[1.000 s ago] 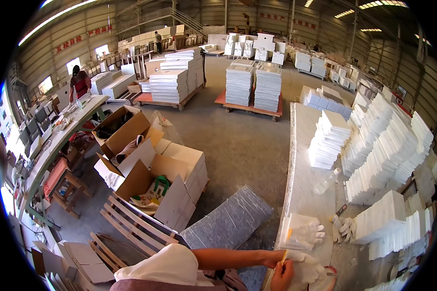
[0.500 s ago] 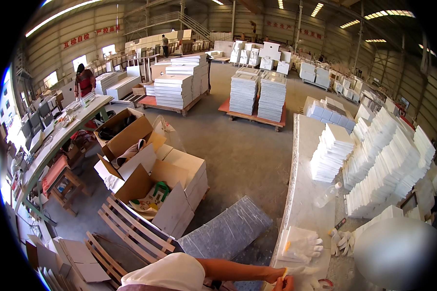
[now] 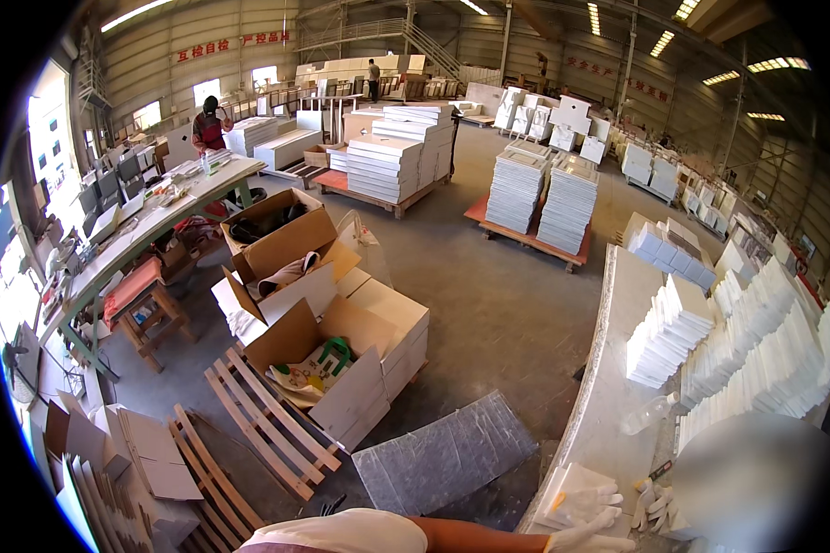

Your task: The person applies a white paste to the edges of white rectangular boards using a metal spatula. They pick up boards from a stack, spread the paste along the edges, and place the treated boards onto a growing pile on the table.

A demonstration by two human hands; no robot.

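And here's the left forearm (image 3: pixel 475 535), stretching rightward along the bottom of the view, a white glove (image 3: pixel 607 544) at its end, right by the worktable (image 3: pixel 609 396)'s left edge, near end. The left hand (image 3: pixel 579 541) seems to be inside it — the lower border cuts it off, so no telling how the fingers stand. The right hand is out of sight, and whether the two meet, I cannot tell. Just beyond, near that same left edge, a second glove (image 3: pixel 592 504) lies on a white slab (image 3: pixel 570 478); to its right, more gloves (image 3: pixel 653 509) beside a slim dark tool (image 3: pixel 656 474). Farther up — a clear bottle (image 3: pixel 648 415), then white slab stacks (image 3: pixel 669 332).
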